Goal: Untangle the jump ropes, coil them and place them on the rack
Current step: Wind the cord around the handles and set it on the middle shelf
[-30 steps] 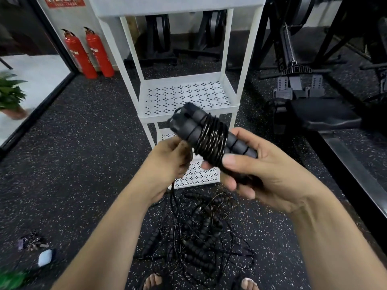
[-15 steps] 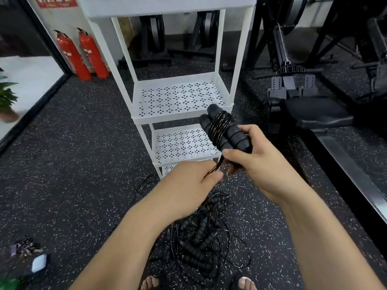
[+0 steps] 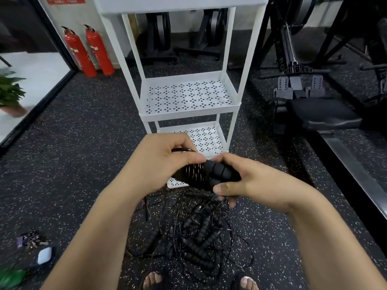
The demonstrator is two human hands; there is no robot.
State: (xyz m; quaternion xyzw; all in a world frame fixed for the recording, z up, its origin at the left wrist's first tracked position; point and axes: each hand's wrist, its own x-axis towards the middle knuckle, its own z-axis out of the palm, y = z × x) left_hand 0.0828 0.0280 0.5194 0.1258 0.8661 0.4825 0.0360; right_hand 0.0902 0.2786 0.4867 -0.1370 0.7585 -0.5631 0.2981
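Your right grip (image 3: 257, 183) held the coiled rope (image 3: 209, 176) by its foam handles (image 3: 222, 170); your left grip (image 3: 165, 158), touching it, pinched the cord (image 3: 182, 150) end. Likely light; handles soft, cord thin and springy, so hold across the wraps. Rack (image 3: 188, 114) just beyond both grips, pile (image 3: 199, 239) below.
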